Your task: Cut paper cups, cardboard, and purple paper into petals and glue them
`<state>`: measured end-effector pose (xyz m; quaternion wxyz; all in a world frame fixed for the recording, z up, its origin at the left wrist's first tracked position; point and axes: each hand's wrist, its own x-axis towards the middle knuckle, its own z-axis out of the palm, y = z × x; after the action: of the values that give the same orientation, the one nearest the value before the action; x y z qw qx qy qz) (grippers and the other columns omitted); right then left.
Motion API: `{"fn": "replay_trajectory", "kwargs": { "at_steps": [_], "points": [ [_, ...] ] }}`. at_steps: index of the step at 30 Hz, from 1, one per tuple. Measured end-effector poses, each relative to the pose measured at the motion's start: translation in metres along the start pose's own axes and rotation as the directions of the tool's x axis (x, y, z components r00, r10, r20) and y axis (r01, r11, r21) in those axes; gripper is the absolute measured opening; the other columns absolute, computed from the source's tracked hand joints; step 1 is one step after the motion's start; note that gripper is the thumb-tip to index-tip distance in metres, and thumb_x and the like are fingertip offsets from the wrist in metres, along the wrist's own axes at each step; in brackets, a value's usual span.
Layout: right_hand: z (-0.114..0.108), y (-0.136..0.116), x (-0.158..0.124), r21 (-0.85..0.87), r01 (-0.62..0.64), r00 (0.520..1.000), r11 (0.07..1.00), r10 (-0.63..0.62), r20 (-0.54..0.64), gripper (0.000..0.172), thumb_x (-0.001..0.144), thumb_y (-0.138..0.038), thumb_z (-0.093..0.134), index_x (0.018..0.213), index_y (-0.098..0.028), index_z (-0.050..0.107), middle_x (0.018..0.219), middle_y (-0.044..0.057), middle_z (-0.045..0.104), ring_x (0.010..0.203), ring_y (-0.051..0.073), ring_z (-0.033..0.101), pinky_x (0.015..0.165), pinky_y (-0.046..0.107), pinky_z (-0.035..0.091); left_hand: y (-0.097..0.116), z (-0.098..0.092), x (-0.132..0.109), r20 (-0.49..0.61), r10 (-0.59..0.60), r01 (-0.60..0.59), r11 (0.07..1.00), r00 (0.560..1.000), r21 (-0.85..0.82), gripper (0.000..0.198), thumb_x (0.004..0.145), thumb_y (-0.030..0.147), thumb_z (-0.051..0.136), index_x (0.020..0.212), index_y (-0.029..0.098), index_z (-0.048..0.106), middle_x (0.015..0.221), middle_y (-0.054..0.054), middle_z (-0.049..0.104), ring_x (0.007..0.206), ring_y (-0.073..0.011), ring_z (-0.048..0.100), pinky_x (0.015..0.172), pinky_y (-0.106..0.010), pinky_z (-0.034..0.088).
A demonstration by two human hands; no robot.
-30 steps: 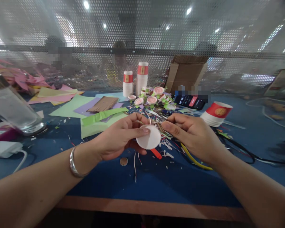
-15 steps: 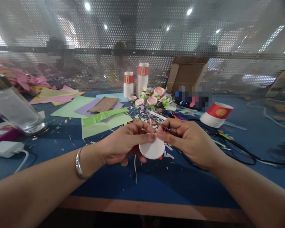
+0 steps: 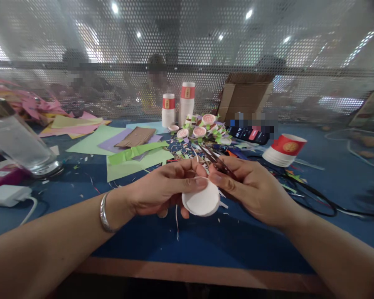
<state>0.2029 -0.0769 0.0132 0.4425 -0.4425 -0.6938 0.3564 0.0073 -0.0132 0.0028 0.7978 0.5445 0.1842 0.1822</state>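
Above the near tabletop (image 3: 137, 249), the left hand (image 3: 162, 182)'s grip pinches a white disc (image 3: 201, 200) between thumb and fingers. The right hand (image 3: 255, 182)'s grip is closed around what look like scissors (image 3: 214, 158), blades pointing far and left. Since 1 s ago, the 2 hands have come together and the disc has shifted nearer, so work seems centred on its far rim.

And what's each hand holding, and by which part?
Left hand: white disc, by its upper-left edge. Right hand: dark scissors-like tool, by its near end; exact grip hidden.
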Motion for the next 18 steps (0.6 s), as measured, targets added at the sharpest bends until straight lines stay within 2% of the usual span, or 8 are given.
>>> {"fn": "replay_trajectory", "kwargs": {
  "at_steps": [4,7,10,12,15,18],
  "points": [
    [-0.001,0.006,-0.003,0.055,0.012,1.000,0.998,-0.011,-0.018,0.040,0.096,-0.050,0.065,0.073,-0.021,0.051,0.063,-0.006,0.038,0.055,0.009,0.030,0.049,0.025,0.028,0.003,-0.006,0.001,0.009,0.046,-0.046,0.999,0.999,0.007,0.014,0.094,0.024,0.067,0.094,0.019,0.054,0.070,0.001,0.066,0.049,-0.0073,0.059,0.042,-0.013,0.053],
    [-0.002,0.009,-0.003,0.039,0.001,0.998,0.999,0.001,-0.058,0.046,0.100,-0.050,0.058,0.067,-0.022,0.041,0.058,-0.009,0.028,0.050,0.008,0.023,0.046,0.026,0.021,0.003,-0.009,0.001,-0.078,0.077,-0.070,0.994,0.994,0.084,0.015,0.095,0.027,0.066,0.095,0.019,0.054,0.073,0.000,0.066,0.060,-0.0117,0.065,0.049,-0.020,0.059],
    [-0.001,0.009,-0.001,-0.105,-0.006,0.996,0.994,-0.003,-0.087,0.041,0.098,-0.046,0.060,0.068,-0.021,0.047,0.059,-0.007,0.034,0.052,0.008,0.027,0.046,0.026,0.022,0.002,-0.008,0.000,-0.172,0.089,-0.047,0.971,0.981,0.234,0.019,0.095,0.032,0.065,0.097,0.020,0.052,0.077,-0.001,0.066,0.068,-0.0154,0.068,0.052,-0.024,0.061],
    [0.000,0.010,0.001,-0.166,-0.049,0.997,0.985,0.039,-0.063,0.035,0.097,-0.046,0.061,0.075,-0.020,0.055,0.062,-0.006,0.041,0.054,0.008,0.032,0.047,0.025,0.025,0.001,-0.006,-0.001,-0.207,0.098,-0.018,0.932,0.973,0.361,0.023,0.094,0.034,0.066,0.103,0.021,0.050,0.078,-0.001,0.066,0.063,-0.0146,0.066,0.046,-0.021,0.057],
    [0.002,0.012,0.003,-0.188,-0.094,0.996,0.978,0.091,-0.024,0.033,0.095,-0.050,0.062,0.086,-0.018,0.062,0.069,-0.003,0.052,0.059,0.010,0.043,0.051,0.024,0.032,-0.001,-0.004,-0.004,-0.244,0.133,0.018,0.847,0.961,0.531,0.037,0.088,0.033,0.072,0.114,0.024,0.047,0.081,0.001,0.064,0.059,-0.0125,0.062,0.037,-0.015,0.045],
    [0.002,0.014,0.004,-0.142,-0.118,0.993,0.983,0.115,-0.029,0.032,0.091,-0.050,0.068,0.090,-0.018,0.064,0.072,-0.002,0.060,0.062,0.011,0.050,0.054,0.024,0.037,-0.002,-0.004,-0.004,-0.244,0.170,-0.006,0.831,0.955,0.556,0.045,0.083,0.033,0.077,0.116,0.025,0.047,0.081,0.004,0.059,0.062,-0.0124,0.059,0.035,-0.014,0.039]
  ]
}}
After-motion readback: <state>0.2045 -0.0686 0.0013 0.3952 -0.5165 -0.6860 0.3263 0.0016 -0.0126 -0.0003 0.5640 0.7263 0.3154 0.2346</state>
